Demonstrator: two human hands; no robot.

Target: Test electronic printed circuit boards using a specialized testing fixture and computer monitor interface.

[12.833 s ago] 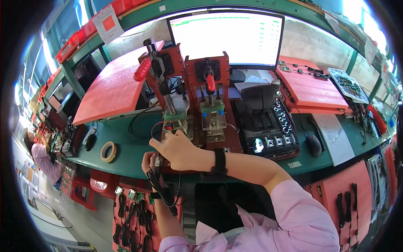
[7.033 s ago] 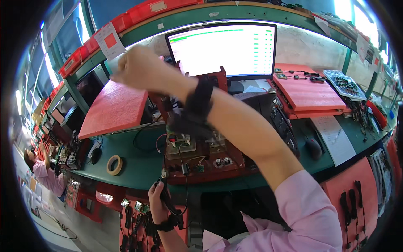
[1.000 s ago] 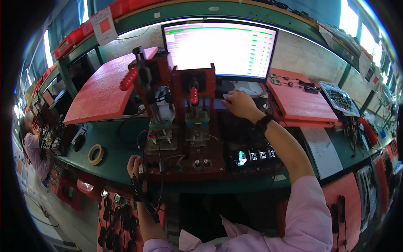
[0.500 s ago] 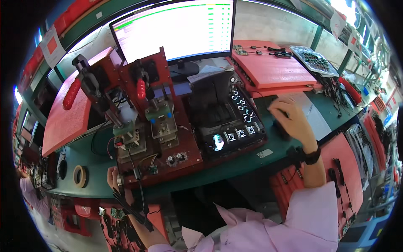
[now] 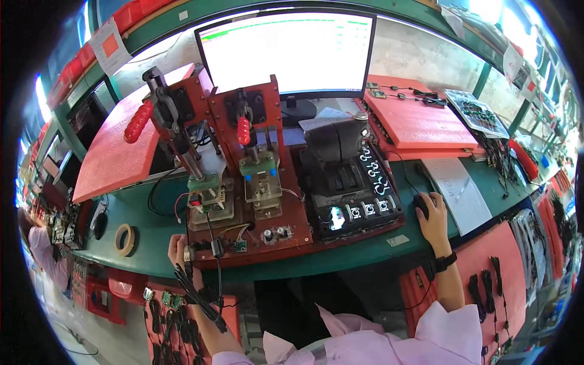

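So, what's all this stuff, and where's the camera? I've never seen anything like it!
There's no robot here: a person is working with two bare hands. Every picture comes from a camera on their head, looking down; its wide lens bends straight edges. On the green bench is a red stand with two red-handled clamps. Around it are a black box with glowing spots, a paper sheet and a roll of tape. A big bright screen stands behind. The left hand, by the stand's front edge, holds a bundled black cable. The right hand rests on a computer mouse.
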